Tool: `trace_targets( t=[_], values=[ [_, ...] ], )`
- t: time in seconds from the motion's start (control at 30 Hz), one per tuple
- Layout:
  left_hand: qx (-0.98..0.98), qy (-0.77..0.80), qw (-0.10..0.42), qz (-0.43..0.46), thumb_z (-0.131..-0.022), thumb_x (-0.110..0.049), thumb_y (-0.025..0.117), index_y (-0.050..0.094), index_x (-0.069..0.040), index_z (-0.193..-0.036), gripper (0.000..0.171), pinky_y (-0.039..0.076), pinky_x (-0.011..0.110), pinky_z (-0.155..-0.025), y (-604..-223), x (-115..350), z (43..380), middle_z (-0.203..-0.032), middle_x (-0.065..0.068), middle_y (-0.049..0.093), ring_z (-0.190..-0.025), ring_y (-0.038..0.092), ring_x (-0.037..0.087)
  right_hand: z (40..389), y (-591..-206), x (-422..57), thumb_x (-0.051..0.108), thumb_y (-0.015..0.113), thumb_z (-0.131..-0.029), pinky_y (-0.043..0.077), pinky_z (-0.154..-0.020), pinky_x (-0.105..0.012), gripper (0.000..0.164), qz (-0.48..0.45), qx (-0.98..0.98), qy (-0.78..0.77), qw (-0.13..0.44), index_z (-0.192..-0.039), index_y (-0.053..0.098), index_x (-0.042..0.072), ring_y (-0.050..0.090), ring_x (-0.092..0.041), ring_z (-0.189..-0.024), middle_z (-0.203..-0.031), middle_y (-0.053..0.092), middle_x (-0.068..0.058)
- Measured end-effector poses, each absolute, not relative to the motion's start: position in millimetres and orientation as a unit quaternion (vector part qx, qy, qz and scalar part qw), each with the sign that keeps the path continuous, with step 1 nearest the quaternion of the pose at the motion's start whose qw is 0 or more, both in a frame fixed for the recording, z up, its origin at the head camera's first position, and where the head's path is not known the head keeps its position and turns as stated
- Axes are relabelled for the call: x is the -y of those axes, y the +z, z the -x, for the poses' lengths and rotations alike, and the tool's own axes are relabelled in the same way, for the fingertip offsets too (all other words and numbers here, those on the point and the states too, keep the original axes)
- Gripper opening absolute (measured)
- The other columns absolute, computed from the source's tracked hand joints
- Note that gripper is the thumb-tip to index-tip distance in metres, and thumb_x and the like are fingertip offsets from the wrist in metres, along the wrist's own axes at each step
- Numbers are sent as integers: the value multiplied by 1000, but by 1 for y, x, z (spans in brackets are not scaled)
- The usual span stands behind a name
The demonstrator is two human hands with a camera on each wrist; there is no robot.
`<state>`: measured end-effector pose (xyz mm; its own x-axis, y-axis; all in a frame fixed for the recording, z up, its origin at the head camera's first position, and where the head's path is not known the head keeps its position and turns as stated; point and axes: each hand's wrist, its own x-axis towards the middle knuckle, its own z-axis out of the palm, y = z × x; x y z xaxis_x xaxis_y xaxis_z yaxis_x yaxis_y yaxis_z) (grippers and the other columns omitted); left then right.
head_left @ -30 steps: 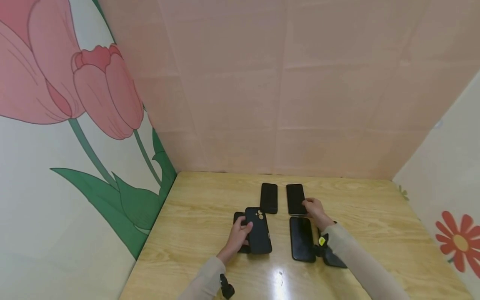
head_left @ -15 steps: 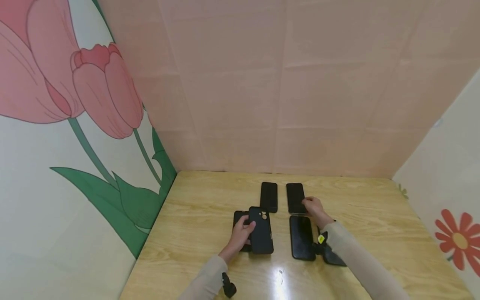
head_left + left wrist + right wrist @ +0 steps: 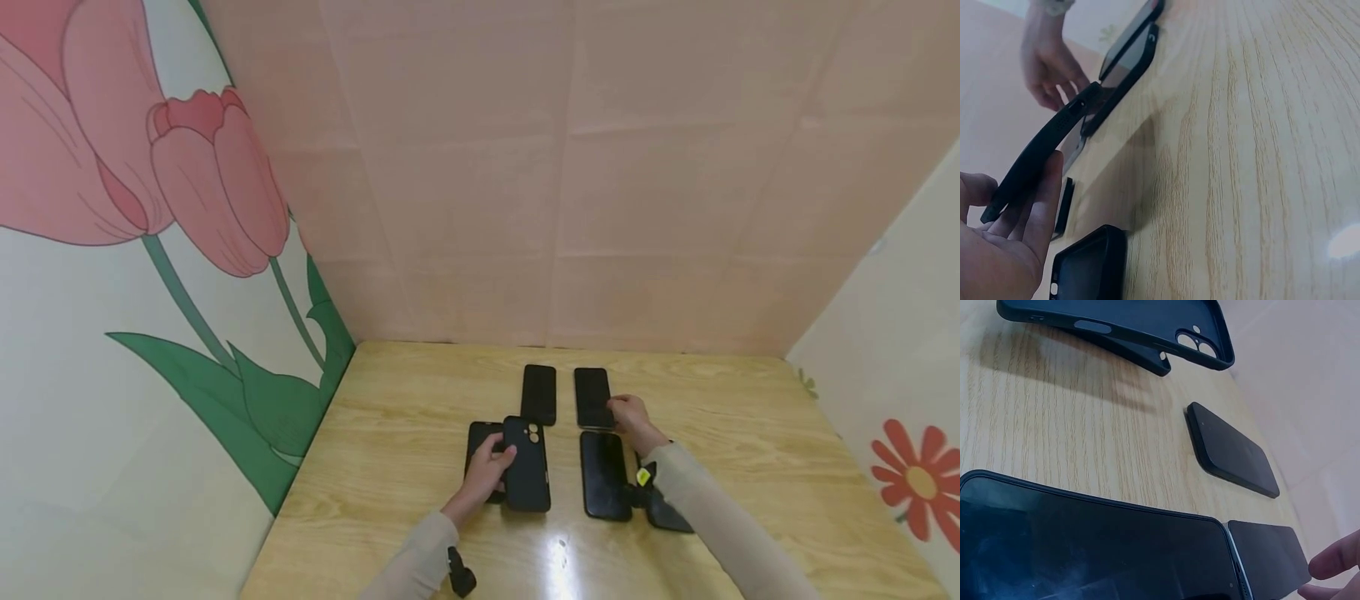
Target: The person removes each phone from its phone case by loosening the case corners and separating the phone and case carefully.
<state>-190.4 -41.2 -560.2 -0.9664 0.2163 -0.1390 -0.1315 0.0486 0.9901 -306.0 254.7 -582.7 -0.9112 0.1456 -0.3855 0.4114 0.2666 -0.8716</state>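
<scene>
My left hand (image 3: 483, 475) holds a black phone case (image 3: 527, 475) by its left edge, raised above the table. Camera cutouts show at the case's top, and its hollow inside faces the right wrist camera. Beneath my left hand lies another black case (image 3: 480, 440), partly covered; its hollow inside shows in the left wrist view. At the back, my right hand (image 3: 633, 419) pinches the right edge of a dark-screened phone (image 3: 591, 398) lying flat. In the right wrist view that phone's corner (image 3: 1294, 569) sits between thumb and finger.
A black phone (image 3: 538, 395) lies at the back, left of the pinched one. Nearer is a larger black phone (image 3: 604, 479). Farther right another dark phone (image 3: 667, 515) is partly hidden under my right sleeve. A pink covered wall (image 3: 562, 208) rises behind the wooden table (image 3: 405, 392).
My left hand has shifted slightly right with the phone case, which now stands straighter and uncovers more of the case below. My right hand stays at the phone's edge.
</scene>
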Motion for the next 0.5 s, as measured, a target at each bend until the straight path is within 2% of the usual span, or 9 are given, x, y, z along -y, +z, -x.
trace_targets(
  t=[0.07,0.13,0.17,0.23,0.3,0.37,0.5],
  values=[
    [-713,689,129,-28,-104,-17,53,43,6,-140,44,57,45,-64,-561,41,191,-103,22,69,-82,70,33,305,-582,-255,8,38,-97,42,-101,-52,53,-178,-788,-579,113,-143,30,-18,43,-41,-124,-143,33,-35],
    [-714,688,128,-28,-104,-17,53,43,6,-141,45,57,44,-63,-562,40,191,-104,22,69,-82,69,33,305,-582,-255,8,39,-97,47,-92,-46,53,-183,-783,-585,107,-143,31,-17,53,-33,-103,-134,41,-34],
    [-715,687,129,-28,-104,-18,53,43,6,-141,45,57,44,-64,-561,40,191,-105,22,69,-82,69,33,304,-582,-256,7,40,-97,48,-85,-43,53,-184,-781,-588,103,-143,31,-17,54,-27,-90,-129,43,-32],
    [-715,686,130,-30,-104,-18,53,42,7,-142,46,57,44,-64,-562,39,191,-106,23,68,-84,69,33,303,-582,-256,6,40,-97,46,-71,-35,52,-187,-774,-597,98,-143,31,-16,47,-16,-71,-120,45,-26],
    [-716,684,131,-32,-104,-18,53,41,8,-143,48,57,43,-65,-562,39,191,-107,23,68,-85,69,33,302,-582,-257,5,41,-96,42,-64,-32,52,-188,-767,-607,93,-143,31,-16,41,-12,-63,-117,44,-23],
    [-721,680,131,-30,-104,-20,53,40,7,-144,50,57,42,-64,-568,39,194,-108,22,68,-85,69,31,301,-583,-258,5,40,-96,41,-61,-30,52,-183,-765,-611,91,-143,31,-17,41,-12,-62,-119,43,-23],
    [-732,668,130,-22,-104,-20,52,36,7,-146,52,57,41,-63,-587,37,202,-109,22,68,-83,69,31,299,-585,-259,5,40,-98,45,-72,-34,49,-166,-774,-606,83,-141,33,-18,47,-20,-77,-128,42,-30]
  ],
)
